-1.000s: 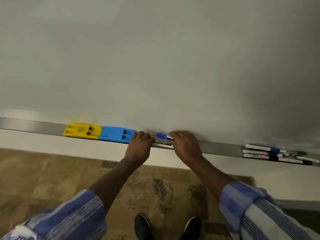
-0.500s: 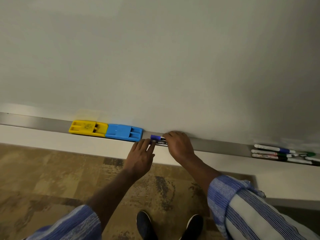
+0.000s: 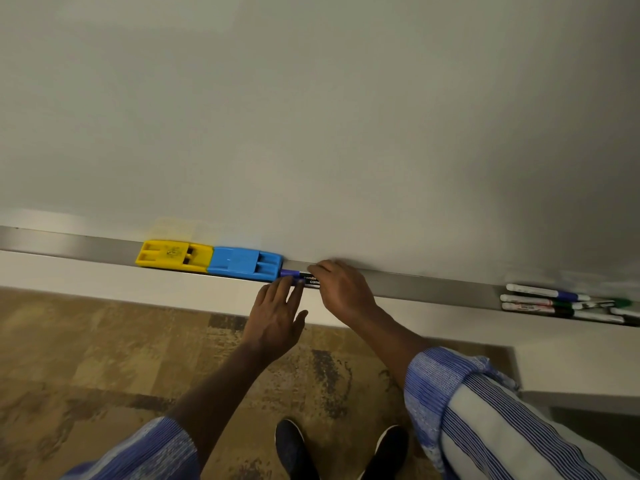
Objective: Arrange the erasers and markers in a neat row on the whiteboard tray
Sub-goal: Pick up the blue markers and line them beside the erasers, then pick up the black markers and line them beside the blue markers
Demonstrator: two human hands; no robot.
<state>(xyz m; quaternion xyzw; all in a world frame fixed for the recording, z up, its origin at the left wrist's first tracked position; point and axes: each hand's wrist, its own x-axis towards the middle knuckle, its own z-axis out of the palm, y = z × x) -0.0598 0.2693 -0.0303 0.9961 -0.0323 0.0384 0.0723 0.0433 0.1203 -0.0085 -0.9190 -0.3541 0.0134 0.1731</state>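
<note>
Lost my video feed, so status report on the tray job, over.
Right hand covers the purple-capped marker, cap against blue eraser. Left hand open, fingertips at the cap. Loose markers wait far right.

On the tray (image 3: 415, 284), a yellow eraser (image 3: 173, 255) touched a blue eraser (image 3: 244, 263). A purple-capped marker (image 3: 298, 276) lay just right of it, under the right hand (image 3: 343, 289); the left hand (image 3: 277, 313) lay flat, fingertips at its cap. More markers (image 3: 554, 303) lay far right.
</note>
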